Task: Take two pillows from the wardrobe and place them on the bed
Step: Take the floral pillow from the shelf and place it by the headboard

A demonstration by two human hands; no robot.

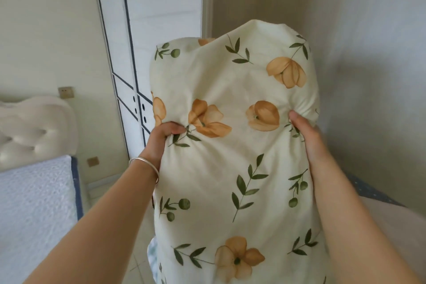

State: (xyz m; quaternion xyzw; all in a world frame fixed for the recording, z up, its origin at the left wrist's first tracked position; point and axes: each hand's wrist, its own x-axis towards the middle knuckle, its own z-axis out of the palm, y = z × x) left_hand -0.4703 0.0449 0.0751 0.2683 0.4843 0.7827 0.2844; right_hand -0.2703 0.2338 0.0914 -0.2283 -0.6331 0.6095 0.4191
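Both grips clamp the floral pillow [232,136], left hand [161,138] bunching fabric, right hand [304,136] pinching the far edge, holding it upright mid-air, right of the bed [34,196], wardrobe [147,18] behind.

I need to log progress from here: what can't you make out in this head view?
- Second pillow: whether one sits behind the floral pillow is hidden by it.
- Wardrobe interior: doors and the pillow block it.
- Bed: cut off by the left edge.
- Left hand and right hand: fingers behind the pillow are hidden, though each grip bunches the fabric.
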